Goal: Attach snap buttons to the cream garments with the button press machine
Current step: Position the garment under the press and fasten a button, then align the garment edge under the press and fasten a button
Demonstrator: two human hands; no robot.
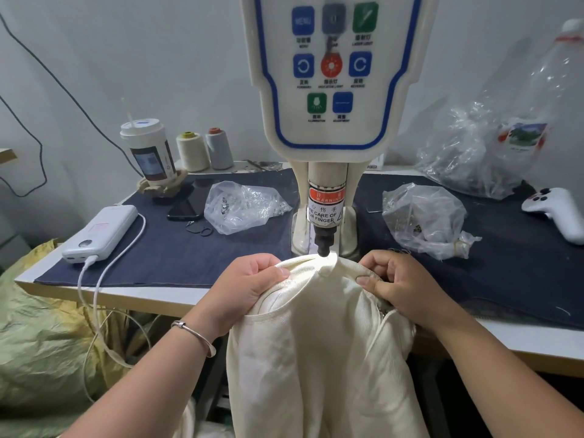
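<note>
A cream ribbed garment (319,336) hangs over the table's front edge, its top edge stretched under the black punch tip (324,246) of the button press machine (331,90). My left hand (252,286) grips the garment's edge just left of the punch. My right hand (401,282) pinches the edge on the right side. A lit spot falls on the fabric directly below the punch. Any snap part under the fabric is hidden.
Two clear bags of snap parts (243,203) (423,216) lie either side of the machine on a dark blue mat (177,245). A power bank (101,230), phone, cup (148,150), thread cones (205,150) sit left; a white game controller (556,210) and crumpled plastic right.
</note>
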